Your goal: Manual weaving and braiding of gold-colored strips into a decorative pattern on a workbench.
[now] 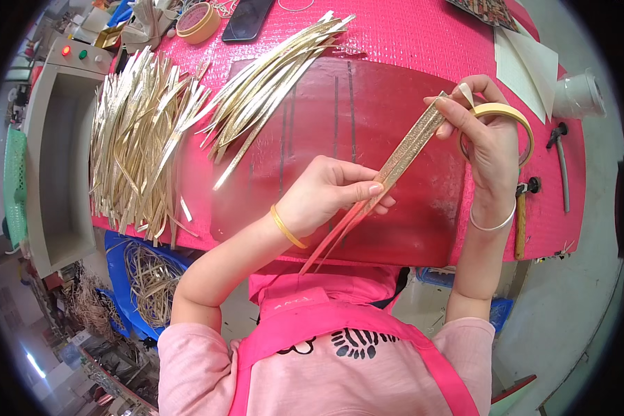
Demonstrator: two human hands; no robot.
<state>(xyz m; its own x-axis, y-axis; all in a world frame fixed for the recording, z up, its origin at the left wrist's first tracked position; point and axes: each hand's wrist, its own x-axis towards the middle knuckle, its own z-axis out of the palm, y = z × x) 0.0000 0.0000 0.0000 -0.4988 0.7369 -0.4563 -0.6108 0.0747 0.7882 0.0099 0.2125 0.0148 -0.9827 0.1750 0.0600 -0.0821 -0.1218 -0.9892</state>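
Head view: pink-covered table (548, 201); on it a dark red mat (409, 222). Large heap of gold strips (142, 145) to the left, smaller bundle (277, 76) at mat's far edge. Right hand (491, 128) pinches top end of the held strips (412, 149), slanting over the mat; left hand (340, 188) pinches them lower down. Tape roll (500, 109) at right hand.

Left grip (343, 186) pinches gold strips (414, 147) midway; right grip (489, 132) pinches far end, also holds tape roll (500, 109). Red mat (423, 218) beneath, on pink bench (409, 41). Large strip pile (139, 139) left, smaller pile (277, 76) beside. Phone (248, 19) far left; hammer (521, 223) right.
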